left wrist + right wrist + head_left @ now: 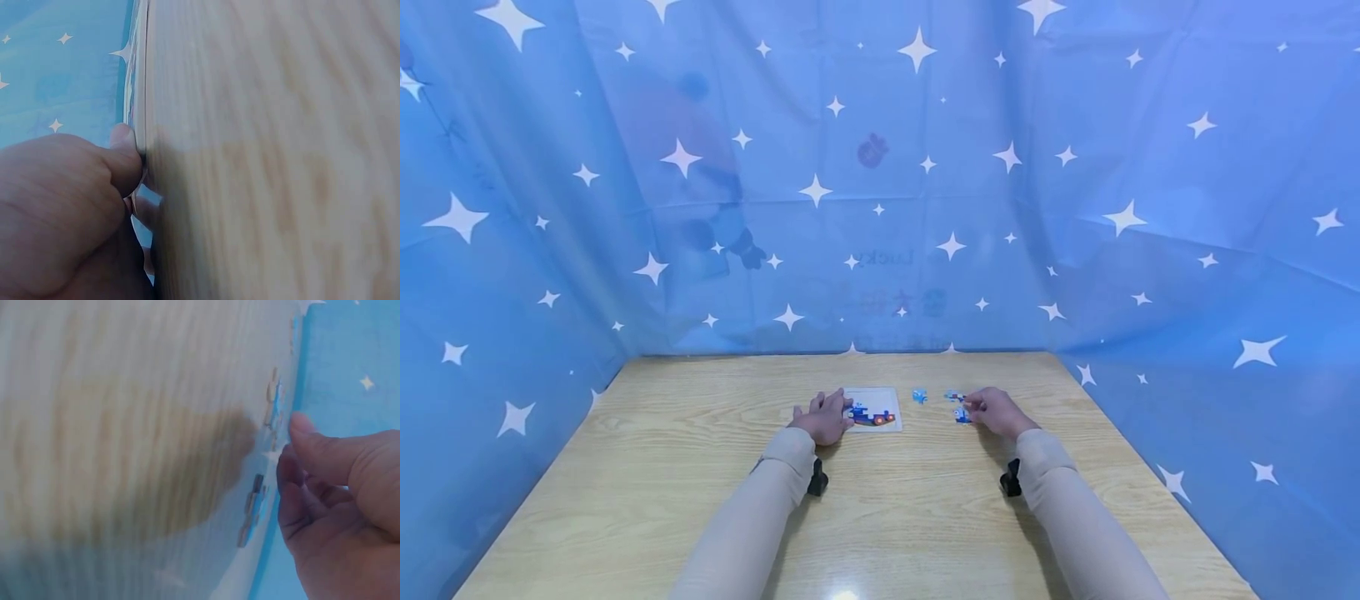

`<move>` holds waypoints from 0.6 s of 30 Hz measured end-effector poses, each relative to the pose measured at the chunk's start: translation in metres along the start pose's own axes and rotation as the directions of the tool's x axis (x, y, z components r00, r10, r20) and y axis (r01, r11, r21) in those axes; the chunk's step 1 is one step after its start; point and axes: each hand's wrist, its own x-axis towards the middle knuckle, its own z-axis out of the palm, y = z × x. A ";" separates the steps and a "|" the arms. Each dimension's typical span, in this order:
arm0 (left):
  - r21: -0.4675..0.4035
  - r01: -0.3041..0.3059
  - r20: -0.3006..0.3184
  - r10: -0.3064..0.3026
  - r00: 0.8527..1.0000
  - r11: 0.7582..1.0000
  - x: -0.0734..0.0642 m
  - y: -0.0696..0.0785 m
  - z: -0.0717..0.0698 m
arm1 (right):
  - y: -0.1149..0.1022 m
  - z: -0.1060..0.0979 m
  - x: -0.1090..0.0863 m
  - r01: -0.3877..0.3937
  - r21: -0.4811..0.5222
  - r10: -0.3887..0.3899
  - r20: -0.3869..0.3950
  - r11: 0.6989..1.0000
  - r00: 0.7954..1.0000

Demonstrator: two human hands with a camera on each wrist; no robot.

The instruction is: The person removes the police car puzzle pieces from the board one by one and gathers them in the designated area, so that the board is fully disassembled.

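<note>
A pale puzzle board (880, 398) lies on the table, its lower part filled with a dark blue and orange picture. My left hand (826, 418), fingers spread, rests at the board's left edge. In the left wrist view, the thumb (125, 156) is right at that edge. To the board's right is a loose blue puzzle piece (920, 396). Farther right are two more pieces, a far one (955, 396) and a nearer one (961, 415). Over these reaches my right hand (996, 411). The right wrist view shows its fingers loosely bent, with nothing seen between thumb and fingertips.
The wooden table (910, 517) spreads out on all sides of the board. A blue curtain with white stars (880, 167) hangs behind it and along both sides. Each wrist carries a small black device, one at the left wrist (817, 477) and one at the right wrist (1011, 477).
</note>
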 end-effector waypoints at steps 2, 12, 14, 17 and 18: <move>-0.005 -0.001 -0.007 0.001 1.000 1.000 0.000 0.000 0.000 | -0.002 0.000 0.002 -0.001 0.003 0.001 -0.018 1.000 1.000; -0.017 0.026 -0.037 -0.027 0.999 1.000 0.014 -0.004 0.004 | -0.039 0.015 0.017 0.033 0.015 -0.033 0.009 0.999 0.999; -0.029 0.034 -0.032 -0.035 0.999 0.999 0.015 -0.004 0.004 | -0.048 0.021 0.021 0.033 0.029 -0.034 0.016 0.999 0.999; -0.049 0.043 -0.023 -0.044 0.999 0.998 0.016 -0.005 0.005 | -0.062 0.030 0.028 0.041 0.037 -0.042 0.027 0.998 0.999; -0.048 0.045 -0.020 -0.046 0.999 0.998 0.016 -0.005 0.005 | -0.066 0.034 0.030 0.042 0.042 -0.043 0.031 0.998 0.999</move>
